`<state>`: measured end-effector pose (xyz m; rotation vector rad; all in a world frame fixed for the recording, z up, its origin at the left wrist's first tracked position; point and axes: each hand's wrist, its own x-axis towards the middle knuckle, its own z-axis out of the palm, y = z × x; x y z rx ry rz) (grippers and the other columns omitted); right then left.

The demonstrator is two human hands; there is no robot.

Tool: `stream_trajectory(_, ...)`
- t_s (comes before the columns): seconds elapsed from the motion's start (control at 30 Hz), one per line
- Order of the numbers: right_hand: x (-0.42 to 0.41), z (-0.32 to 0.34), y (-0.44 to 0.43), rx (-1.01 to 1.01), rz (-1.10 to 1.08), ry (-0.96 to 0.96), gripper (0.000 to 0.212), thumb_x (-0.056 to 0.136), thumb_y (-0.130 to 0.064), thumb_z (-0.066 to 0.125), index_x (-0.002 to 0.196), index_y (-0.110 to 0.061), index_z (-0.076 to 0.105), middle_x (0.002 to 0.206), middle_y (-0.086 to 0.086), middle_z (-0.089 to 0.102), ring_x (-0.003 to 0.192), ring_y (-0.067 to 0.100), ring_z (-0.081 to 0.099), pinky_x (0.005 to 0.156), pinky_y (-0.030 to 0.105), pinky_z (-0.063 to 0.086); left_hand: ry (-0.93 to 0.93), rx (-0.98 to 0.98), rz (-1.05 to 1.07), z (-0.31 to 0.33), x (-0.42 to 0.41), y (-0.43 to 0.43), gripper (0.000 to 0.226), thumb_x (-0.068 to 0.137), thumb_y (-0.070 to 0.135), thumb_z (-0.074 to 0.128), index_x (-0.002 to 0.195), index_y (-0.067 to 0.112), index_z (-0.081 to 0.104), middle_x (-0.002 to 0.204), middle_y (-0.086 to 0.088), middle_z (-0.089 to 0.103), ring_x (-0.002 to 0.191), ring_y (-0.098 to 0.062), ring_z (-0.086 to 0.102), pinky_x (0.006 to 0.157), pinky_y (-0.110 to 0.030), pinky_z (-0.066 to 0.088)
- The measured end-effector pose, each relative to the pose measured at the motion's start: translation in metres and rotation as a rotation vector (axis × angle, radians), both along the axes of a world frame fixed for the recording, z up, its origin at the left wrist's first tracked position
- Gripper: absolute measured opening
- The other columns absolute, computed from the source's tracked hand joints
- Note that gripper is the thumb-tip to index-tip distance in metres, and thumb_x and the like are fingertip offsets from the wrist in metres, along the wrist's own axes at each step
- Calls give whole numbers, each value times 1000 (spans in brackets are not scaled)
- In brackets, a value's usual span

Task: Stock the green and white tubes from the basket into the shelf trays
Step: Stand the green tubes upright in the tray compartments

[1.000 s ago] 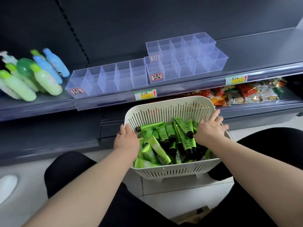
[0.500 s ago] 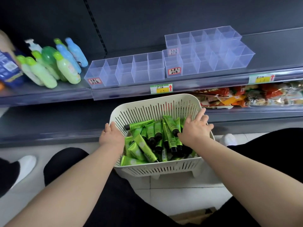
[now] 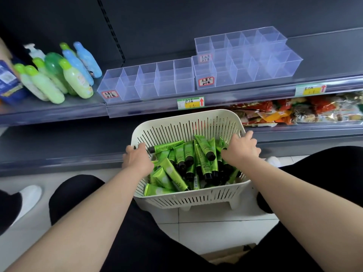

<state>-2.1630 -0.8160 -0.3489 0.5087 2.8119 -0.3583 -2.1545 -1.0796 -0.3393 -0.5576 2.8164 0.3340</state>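
Cream slotted plastic basket (image 3: 188,124), footed, on the tiled floor below clear divided acrylic shelf trays (image 3: 147,81). Contents: heaped glossy green squeeze tubes (image 3: 204,154), black-capped. Left hand (image 3: 137,160) and right hand (image 3: 242,149) curl fingers over opposite side rims.

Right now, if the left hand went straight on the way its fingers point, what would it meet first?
The basket: the left hand grips its left rim, fingers pointing forward, so the slotted far wall likely comes first; depth is unclear.
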Motion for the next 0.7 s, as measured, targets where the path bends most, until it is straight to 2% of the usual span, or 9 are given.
stream_trajectory(0.07, -5, 6, 5, -112, -30, 15, 39, 86, -33, 58, 118, -11, 50, 122, 15, 36, 110, 36, 43, 91, 49, 43, 74, 110, 101, 3, -6, 4, 56, 87, 8, 53, 139, 22, 40, 136, -16, 34, 115, -40, 48, 91, -42, 45)
stream_trajectory(0.2, 0, 10, 13, -136, -27, 75, 39, 87, -39, 56, 116, -14, 50, 113, 11, 36, 106, 35, 44, 90, 51, 46, 135, 189, 141, 4, -11, 12, 57, 85, 6, 53, 138, 24, 44, 133, -16, 35, 111, -40, 51, 93, -45, 48)
stream_trajectory(0.33, 3, 11, 31, -149, -54, 96, 48, 88, -38, 55, 130, -15, 49, 124, 14, 37, 111, 38, 44, 93, 51, 45, 155, 219, 138, 2, -14, 25, 59, 83, 6, 55, 137, 27, 44, 132, -15, 37, 107, -39, 54, 92, -44, 49)
stream_trajectory(0.43, 1, 8, 45, -137, -95, 115, 51, 88, -41, 56, 132, -16, 49, 127, 14, 37, 113, 38, 45, 94, 50, 44, 177, 262, 109, 0, -17, 39, 60, 82, 4, 56, 136, 28, 45, 131, -13, 37, 104, -37, 56, 88, -43, 51)
stream_trajectory(0.53, -2, 4, 60, -100, -104, 100, 53, 87, -46, 55, 131, -18, 51, 129, 14, 35, 115, 38, 43, 96, 50, 43, 174, 256, 76, -6, -16, 50, 59, 83, 2, 56, 135, 27, 45, 131, -12, 36, 106, -35, 54, 80, -37, 46)
stream_trajectory(0.7, -8, 3, 63, -28, -51, -1, 59, 83, -56, 56, 128, -18, 52, 135, 13, 30, 117, 36, 41, 95, 51, 44, 96, 132, 27, -3, -19, 53, 51, 87, 8, 56, 136, 18, 44, 133, -13, 33, 115, -35, 45, 93, -41, 43)
